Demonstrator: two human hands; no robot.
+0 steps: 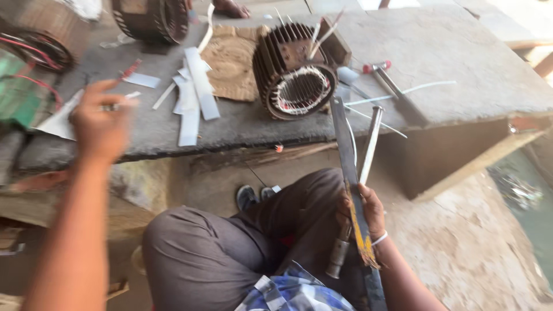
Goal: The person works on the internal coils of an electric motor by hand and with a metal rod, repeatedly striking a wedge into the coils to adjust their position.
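Bare left hand (101, 124), blurred, arm sleeveless in view | bare right hand (363, 210), thin white band just below fingers at wrist | dark grey-brown trousers | blue-white checked cloth at waist | dark shoes

Rough grey workbench (461, 63), dusty sunlit concrete floor (461, 242)

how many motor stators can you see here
3: one finned stator with white windings at the slab's middle, a dark one at the top edge, and one cut off top left. Others may lie outside the frame.
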